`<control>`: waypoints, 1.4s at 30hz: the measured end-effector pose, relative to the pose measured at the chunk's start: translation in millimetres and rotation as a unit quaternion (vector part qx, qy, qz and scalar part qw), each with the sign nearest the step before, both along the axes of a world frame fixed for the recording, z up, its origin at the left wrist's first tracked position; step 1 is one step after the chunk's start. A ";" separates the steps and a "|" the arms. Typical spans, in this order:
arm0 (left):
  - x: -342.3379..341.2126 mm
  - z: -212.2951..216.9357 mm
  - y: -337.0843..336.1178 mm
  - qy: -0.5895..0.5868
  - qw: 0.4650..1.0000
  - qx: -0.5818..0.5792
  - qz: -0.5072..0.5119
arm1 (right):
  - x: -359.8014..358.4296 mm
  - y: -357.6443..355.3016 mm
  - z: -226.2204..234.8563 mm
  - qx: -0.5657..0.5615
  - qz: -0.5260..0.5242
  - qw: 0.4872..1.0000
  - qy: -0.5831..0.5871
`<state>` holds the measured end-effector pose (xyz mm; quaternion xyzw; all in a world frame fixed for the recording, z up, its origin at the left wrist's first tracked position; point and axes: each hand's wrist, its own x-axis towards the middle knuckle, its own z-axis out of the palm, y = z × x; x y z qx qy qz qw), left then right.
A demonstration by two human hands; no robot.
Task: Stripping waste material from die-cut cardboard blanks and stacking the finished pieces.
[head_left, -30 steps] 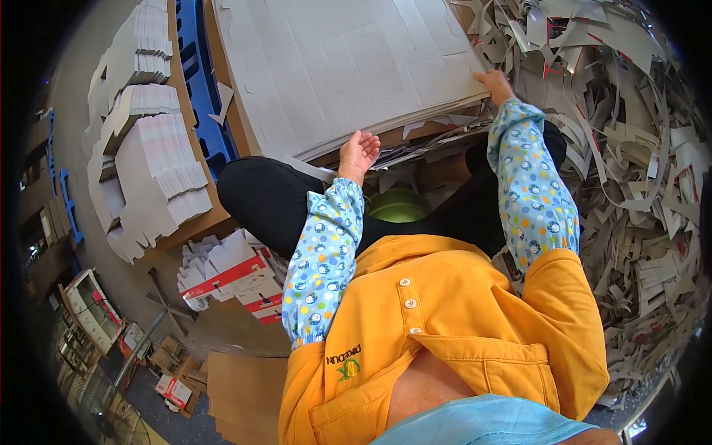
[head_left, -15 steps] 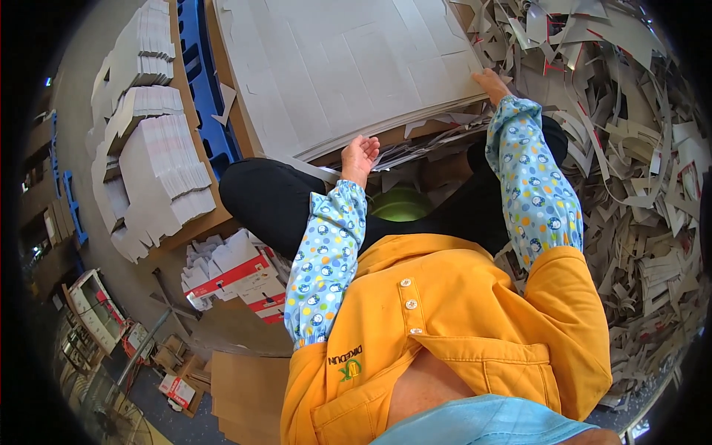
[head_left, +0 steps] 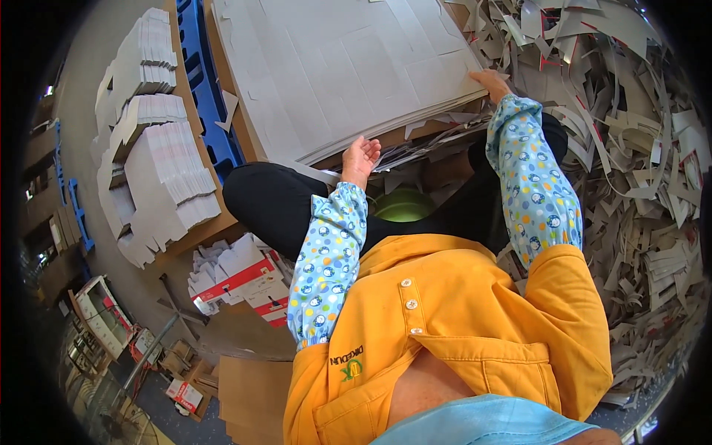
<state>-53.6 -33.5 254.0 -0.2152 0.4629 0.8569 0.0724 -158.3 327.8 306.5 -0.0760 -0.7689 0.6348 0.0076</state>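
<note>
A broad stack of grey-white die-cut cardboard sheets (head_left: 334,67) lies in front of me, its cut lines showing on the top sheet. At its right front corner my right hand (head_left: 492,85) is closed on the sheet edge, with the fingertips partly hidden. My left hand (head_left: 360,159) is turned palm up just off the front edge. Its fingers are loosely curled but apart, and I see nothing in them. Patterned blue sleeve covers run up both forearms. Below the stack's front edge lie thin cardboard strips (head_left: 400,154).
Heaps of cardboard offcuts (head_left: 638,222) fill the right side. Cut box blanks (head_left: 167,167) stand stacked at left, beside a blue pallet (head_left: 199,85). A red-and-white carton (head_left: 256,282) holds scraps. A green round container (head_left: 403,205) sits between my legs.
The view has shifted slightly, so the stacks at left appear a little lower and farther right. Both hands keep nearly the same place and pose.
</note>
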 end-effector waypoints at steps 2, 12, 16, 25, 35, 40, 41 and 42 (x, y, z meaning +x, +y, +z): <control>0.1 3.0 7.0 -0.002 1.000 0.007 -0.019 | 4.3 8.5 6.7 -0.040 0.028 0.998 0.027; 1.1 15.0 7.7 -0.030 0.991 -0.037 -0.124 | 38.7 -5.4 57.5 -0.212 0.077 0.963 0.149; -7.7 21.7 15.4 0.106 0.981 0.150 0.061 | 70.5 2.2 78.5 -0.309 0.027 0.927 0.210; -29.5 42.6 50.5 0.223 0.953 0.163 0.123 | 110.2 125.9 1.7 -0.180 -0.146 0.971 0.048; -39.7 68.4 70.0 0.035 0.922 -0.135 0.361 | 177.2 168.6 -54.3 -0.149 -0.199 0.968 -0.024; -60.9 42.7 33.1 0.146 0.911 -0.220 0.317 | 174.9 155.1 -60.5 -0.115 -0.191 0.974 0.036; -64.5 38.3 31.5 0.159 0.895 -0.251 0.334 | 174.0 154.5 -59.3 -0.115 -0.190 0.974 0.036; -68.9 35.0 29.3 0.159 0.894 -0.251 0.334 | 172.5 154.6 -57.2 -0.120 -0.193 0.973 0.030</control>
